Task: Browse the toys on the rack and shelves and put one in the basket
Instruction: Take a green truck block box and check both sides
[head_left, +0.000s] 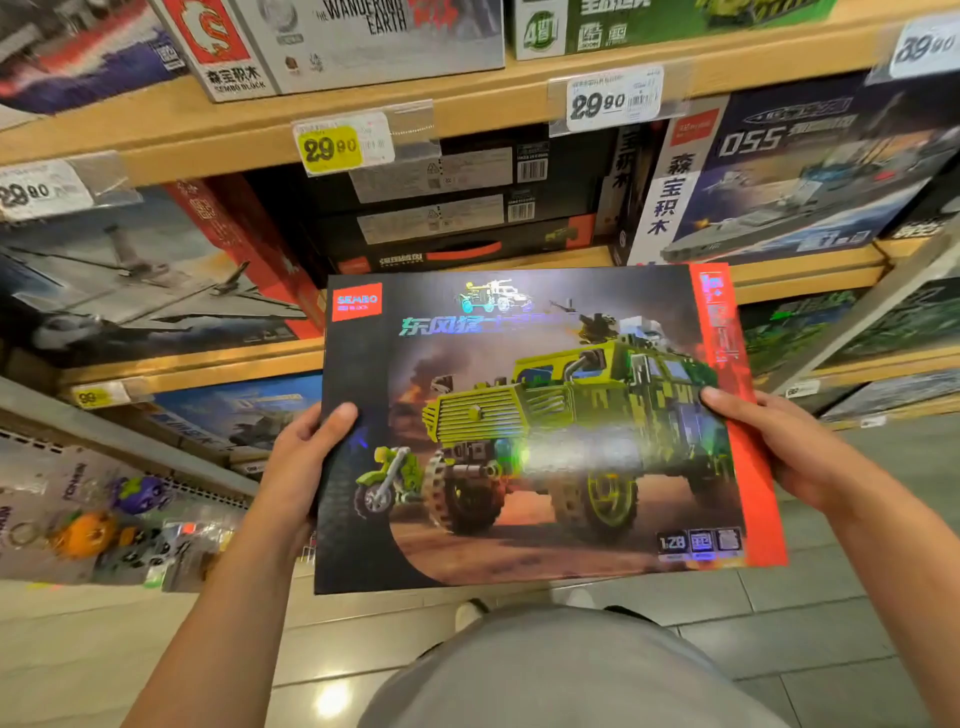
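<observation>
I hold a large flat toy box (540, 426) in front of me, face up. Its cover shows a green camouflage brick truck and a small motorbike, with a red stripe down the right side. My left hand (298, 467) grips the box's left edge, thumb on the cover. My right hand (779, 447) grips the right edge on the red stripe. Behind the box stand wooden shelves (467, 106) filled with brick-set boxes. No basket is in view.
A warship box (810, 176) stands on the right of the middle shelf, a jet box (130, 275) on the left, dark stacked boxes (457, 208) between them. Price tags (613, 98) hang on the shelf edges. Small hanging toys (104, 519) fill a rack at lower left. Grey tiled floor lies below.
</observation>
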